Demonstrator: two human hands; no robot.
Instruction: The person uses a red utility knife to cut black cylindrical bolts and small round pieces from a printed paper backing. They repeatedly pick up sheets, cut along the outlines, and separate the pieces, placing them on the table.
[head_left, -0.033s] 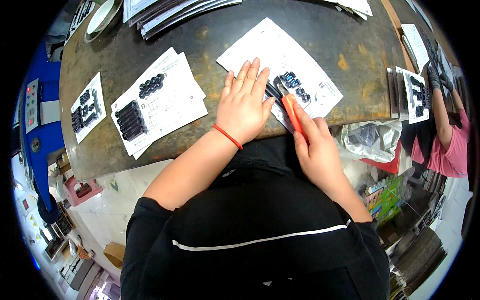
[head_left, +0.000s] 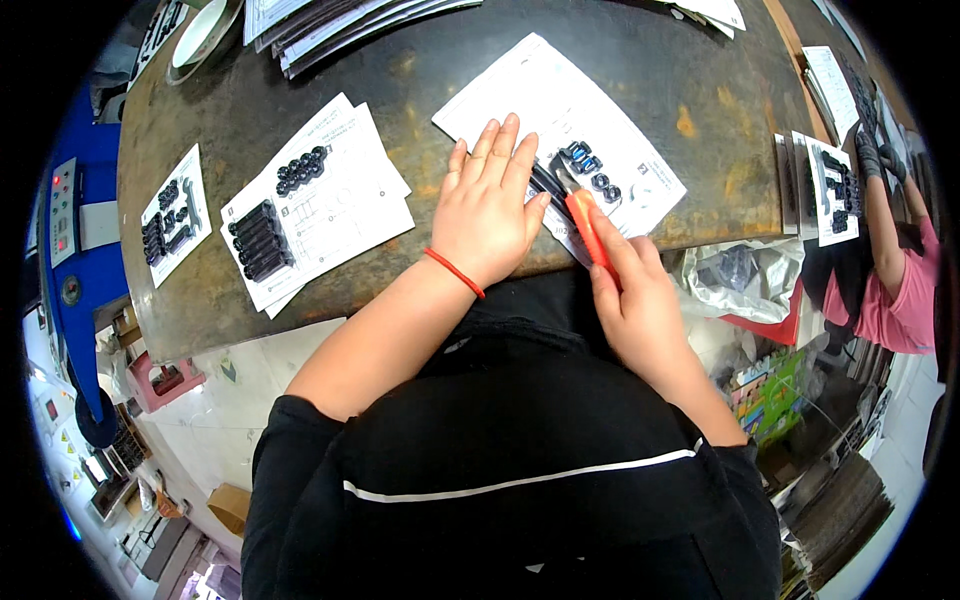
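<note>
My left hand (head_left: 487, 205), with a red cord at its wrist, lies flat with fingers stretched over a white printed card (head_left: 535, 85) at the table's near edge. Long black pieces (head_left: 546, 182) stick out beside its thumb, partly hidden under the hand. A cluster of small black parts with blue on some of them (head_left: 580, 157) sits on the same card, just right of these pieces. My right hand (head_left: 640, 300) is closed around an orange-handled knife (head_left: 590, 235). Its dark, curved-looking blade reaches the card between the long pieces and the small parts.
Left on the table lie white cards (head_left: 365, 205) bearing black bolts (head_left: 262, 242) and nuts (head_left: 301, 171), plus a smaller card (head_left: 180, 215). A card stack (head_left: 340, 30) and a bowl (head_left: 203, 35) stand behind. A gloved co-worker (head_left: 890, 270) is at the right, near standing cards (head_left: 832, 190).
</note>
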